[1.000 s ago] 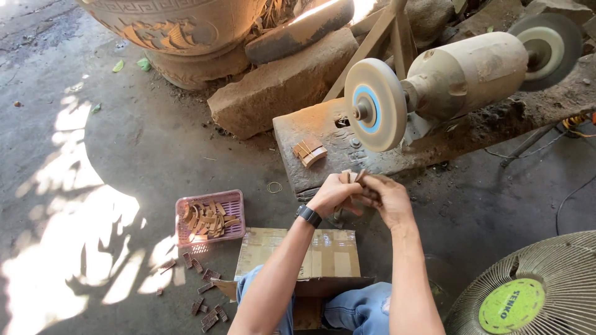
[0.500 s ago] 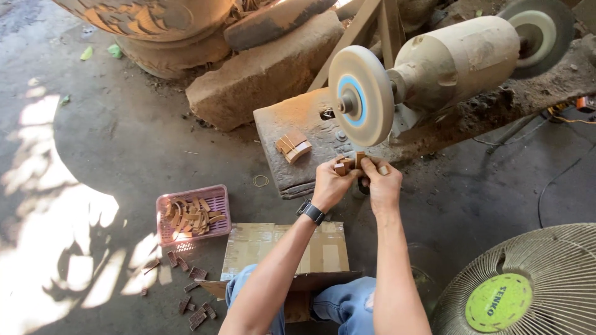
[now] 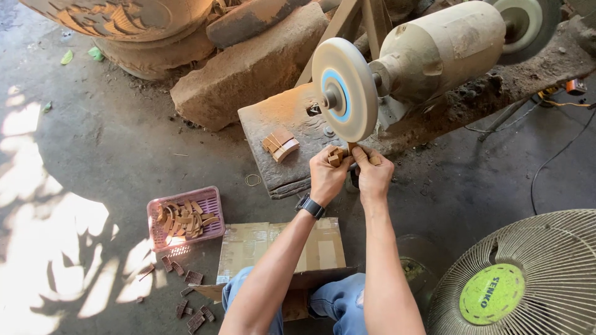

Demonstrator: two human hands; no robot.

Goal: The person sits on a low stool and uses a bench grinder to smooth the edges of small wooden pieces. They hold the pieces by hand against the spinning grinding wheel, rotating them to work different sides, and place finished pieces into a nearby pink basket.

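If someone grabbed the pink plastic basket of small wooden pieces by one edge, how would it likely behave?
The pink plastic basket looks thin-walled and perforated, so it would probably flex when lifted by one edge. It is likely light, since the curved wooden pieces inside are small. They lie loose in a heap, so tilting would probably slide or spill them.

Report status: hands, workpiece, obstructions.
Left hand and right hand both pinch small wooden pieces right under the buffing wheel. Nothing between piece and wheel.

Pink basket (image 3: 211,200) of wood bits, cardboard box (image 3: 248,248), fan (image 3: 528,279).
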